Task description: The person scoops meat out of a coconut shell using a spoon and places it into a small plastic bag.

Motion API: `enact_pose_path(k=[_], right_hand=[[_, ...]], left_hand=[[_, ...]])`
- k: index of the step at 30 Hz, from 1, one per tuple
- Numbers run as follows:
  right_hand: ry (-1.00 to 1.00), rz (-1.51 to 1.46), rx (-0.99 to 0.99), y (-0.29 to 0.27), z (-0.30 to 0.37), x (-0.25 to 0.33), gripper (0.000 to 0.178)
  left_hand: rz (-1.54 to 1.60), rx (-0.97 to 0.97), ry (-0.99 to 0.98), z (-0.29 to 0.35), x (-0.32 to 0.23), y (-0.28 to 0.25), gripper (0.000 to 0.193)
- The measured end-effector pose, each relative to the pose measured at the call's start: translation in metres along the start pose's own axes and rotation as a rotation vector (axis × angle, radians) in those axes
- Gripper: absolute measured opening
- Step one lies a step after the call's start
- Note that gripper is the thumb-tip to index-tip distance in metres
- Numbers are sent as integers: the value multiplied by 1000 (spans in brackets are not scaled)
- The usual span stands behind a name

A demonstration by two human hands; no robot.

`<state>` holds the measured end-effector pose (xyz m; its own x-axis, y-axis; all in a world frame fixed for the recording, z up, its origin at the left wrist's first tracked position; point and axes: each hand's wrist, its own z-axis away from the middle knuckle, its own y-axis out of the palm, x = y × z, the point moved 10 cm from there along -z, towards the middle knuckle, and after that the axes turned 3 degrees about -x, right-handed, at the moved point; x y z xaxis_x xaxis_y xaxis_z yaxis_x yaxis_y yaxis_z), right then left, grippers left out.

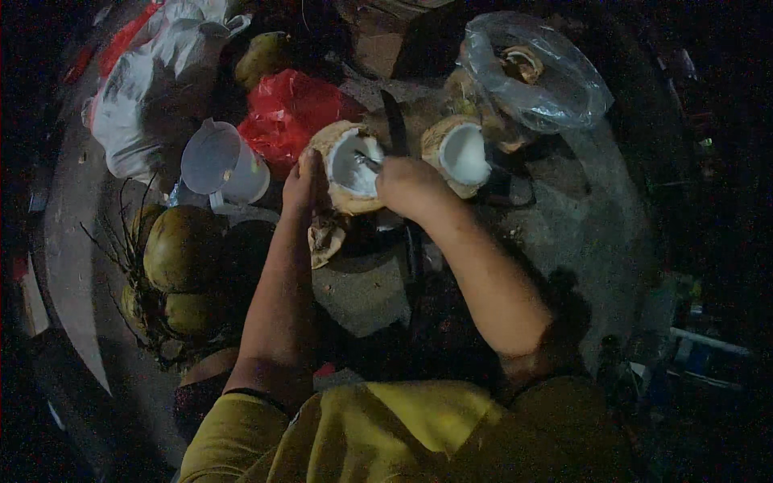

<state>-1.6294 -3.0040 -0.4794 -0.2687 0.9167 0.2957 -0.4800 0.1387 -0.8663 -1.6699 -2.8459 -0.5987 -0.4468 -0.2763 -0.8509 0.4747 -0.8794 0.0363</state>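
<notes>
My left hand [299, 183] is wrapped round the left side of an opened coconut half [346, 169], its hollow white inside tilted toward the right. Inside that hollow is the shiny end of what looks like a metal spoon [366, 161]. The spoon's other end is hidden in my closed right hand [405, 185], at the coconut's right rim. Just beyond the right hand stands a second coconut half [465, 154], white flesh showing. Between the halves the dark blade of a long knife [394, 117] points away from me. A cut husk piece [326, 244] lies below the held coconut.
Whole green coconuts [181, 249] on a stalk sit at the left. Behind them are a translucent plastic jug [211, 161], a red plastic bag [291, 113] and a white sack [153, 97]. A clear plastic bag [555, 105] with husk pieces lies at the far right.
</notes>
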Motion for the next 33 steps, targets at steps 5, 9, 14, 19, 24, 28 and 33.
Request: enact_pose_path(k=[5,9,14,19,24,28,33], right_hand=[[-30,37,13,0,-8,25,24],[-26,-95,-46,25,-22,27,20],[-213,102,63,42,16,62,23],[-85,63,23,18,-14,32,21],[-29,33,-23,25,-8,39,20],[-240,36,41,21,21,56,20],[-347,324,-5,22,23,38,19]], left_hand=[[281,-106,156,-5,-4,-1,58],[128,-239,228,6,-16,3,56],[18,-361,258,-12,3,-22,60],[-237,-459,274,-2,-10,-26,63],[-60,-403,257,10,-15,-8,61],[68,-396,268,-12,10,-29,60],[-141,-191,190,-9,-27,-9,60]])
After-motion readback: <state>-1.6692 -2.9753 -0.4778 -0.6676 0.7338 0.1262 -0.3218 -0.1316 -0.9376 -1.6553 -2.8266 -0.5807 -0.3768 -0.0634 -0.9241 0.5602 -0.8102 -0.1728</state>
